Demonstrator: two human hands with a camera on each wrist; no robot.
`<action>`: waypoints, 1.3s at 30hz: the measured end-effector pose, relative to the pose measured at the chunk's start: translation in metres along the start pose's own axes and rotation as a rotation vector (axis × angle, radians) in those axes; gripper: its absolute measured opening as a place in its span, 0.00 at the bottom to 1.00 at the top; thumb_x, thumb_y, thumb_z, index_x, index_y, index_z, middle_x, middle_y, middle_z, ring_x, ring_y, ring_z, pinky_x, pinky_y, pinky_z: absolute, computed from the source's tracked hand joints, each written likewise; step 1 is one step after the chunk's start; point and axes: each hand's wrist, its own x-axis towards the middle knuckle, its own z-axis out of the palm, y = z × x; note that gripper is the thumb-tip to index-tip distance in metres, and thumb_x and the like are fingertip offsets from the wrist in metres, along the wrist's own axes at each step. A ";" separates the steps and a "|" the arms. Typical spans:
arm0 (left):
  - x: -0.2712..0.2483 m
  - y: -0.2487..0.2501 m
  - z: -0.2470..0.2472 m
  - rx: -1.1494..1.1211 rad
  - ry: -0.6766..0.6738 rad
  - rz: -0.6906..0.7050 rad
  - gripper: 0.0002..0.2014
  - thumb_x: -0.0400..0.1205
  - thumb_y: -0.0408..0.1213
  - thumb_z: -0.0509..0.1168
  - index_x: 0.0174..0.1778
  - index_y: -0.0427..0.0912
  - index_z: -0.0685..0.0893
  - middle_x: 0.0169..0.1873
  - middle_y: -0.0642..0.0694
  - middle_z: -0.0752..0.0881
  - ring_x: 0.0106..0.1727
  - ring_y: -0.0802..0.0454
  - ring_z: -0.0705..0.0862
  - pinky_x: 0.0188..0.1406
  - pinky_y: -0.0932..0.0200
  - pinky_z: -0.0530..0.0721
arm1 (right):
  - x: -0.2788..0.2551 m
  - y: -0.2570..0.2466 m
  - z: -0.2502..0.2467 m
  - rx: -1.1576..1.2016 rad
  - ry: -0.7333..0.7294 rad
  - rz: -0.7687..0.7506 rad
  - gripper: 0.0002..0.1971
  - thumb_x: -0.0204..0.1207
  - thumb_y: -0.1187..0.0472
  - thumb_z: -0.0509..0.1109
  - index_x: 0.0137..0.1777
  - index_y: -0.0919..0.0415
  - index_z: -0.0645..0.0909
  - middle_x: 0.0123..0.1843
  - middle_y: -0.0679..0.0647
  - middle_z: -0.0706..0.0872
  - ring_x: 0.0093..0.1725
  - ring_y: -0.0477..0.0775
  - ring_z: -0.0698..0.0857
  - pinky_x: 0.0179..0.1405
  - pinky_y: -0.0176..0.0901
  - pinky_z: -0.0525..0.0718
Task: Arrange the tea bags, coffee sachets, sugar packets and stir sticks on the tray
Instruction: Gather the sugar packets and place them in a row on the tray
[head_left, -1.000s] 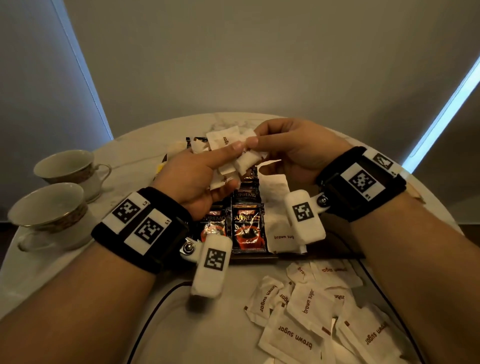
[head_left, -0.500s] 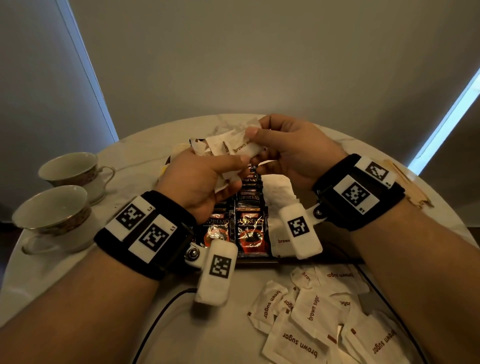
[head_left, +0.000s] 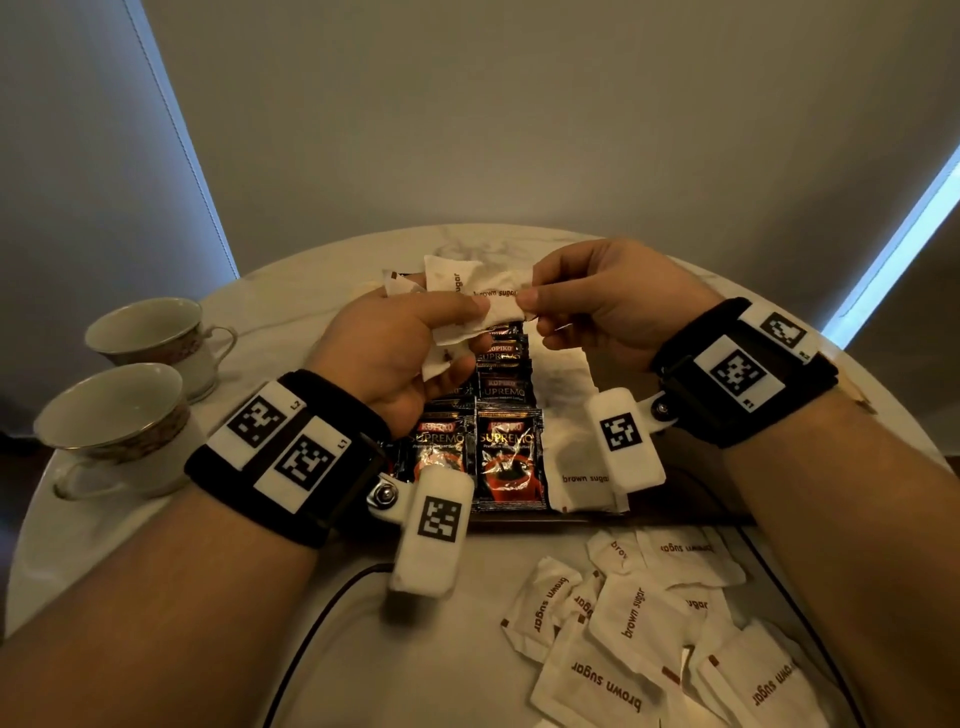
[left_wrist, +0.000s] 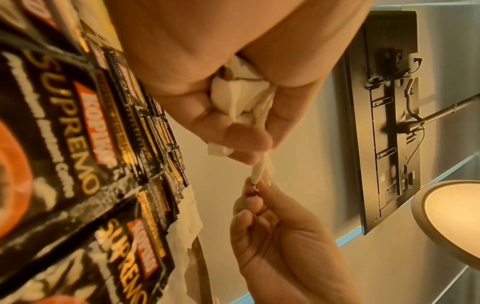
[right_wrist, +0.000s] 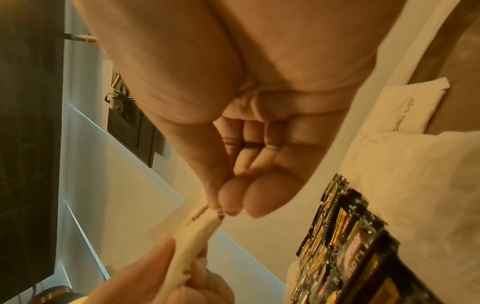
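Both hands are raised over the dark tray (head_left: 675, 512). My left hand (head_left: 410, 353) grips a fanned bunch of white brown sugar packets (head_left: 457, 283), the same bunch (left_wrist: 239, 96) showing in the left wrist view. Thumb and forefinger of my right hand (head_left: 530, 299) pinch the end of one packet (head_left: 498, 306) in that bunch; the pinched packet (right_wrist: 200, 222) shows edge-on in the right wrist view. On the tray lie rows of black Kopiko coffee sachets (head_left: 506, 452) and a column of sugar packets (head_left: 571, 415). No tea bags or stir sticks can be made out.
A heap of loose brown sugar packets (head_left: 649, 634) lies on the round marble table (head_left: 156, 519) near its front right. Two teacups (head_left: 111, 415) stand at the left. A black cable (head_left: 322, 613) runs across the table's front.
Both hands have lifted slightly with the bunch of packets. The right hand's pinch has shifted to the end of one packet, now drawn out to the right of the bunch.
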 end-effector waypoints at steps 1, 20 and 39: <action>-0.001 0.000 0.001 -0.006 0.002 -0.003 0.13 0.80 0.34 0.77 0.59 0.40 0.88 0.35 0.44 0.93 0.29 0.53 0.89 0.18 0.65 0.82 | 0.000 0.000 0.000 -0.019 -0.012 0.005 0.04 0.75 0.70 0.78 0.44 0.64 0.86 0.34 0.55 0.88 0.32 0.50 0.86 0.34 0.41 0.89; 0.001 -0.003 0.002 -0.040 0.067 -0.001 0.12 0.81 0.38 0.77 0.58 0.39 0.87 0.39 0.39 0.92 0.27 0.49 0.90 0.18 0.64 0.83 | 0.051 0.057 -0.086 0.124 0.566 0.282 0.10 0.81 0.76 0.68 0.46 0.62 0.86 0.39 0.57 0.84 0.31 0.48 0.81 0.28 0.36 0.82; 0.003 -0.002 0.000 -0.056 0.076 -0.001 0.12 0.80 0.37 0.77 0.57 0.41 0.87 0.32 0.44 0.93 0.32 0.48 0.92 0.20 0.63 0.84 | 0.053 0.060 -0.080 0.098 0.550 0.407 0.11 0.85 0.73 0.65 0.64 0.66 0.81 0.51 0.62 0.88 0.43 0.52 0.88 0.40 0.41 0.90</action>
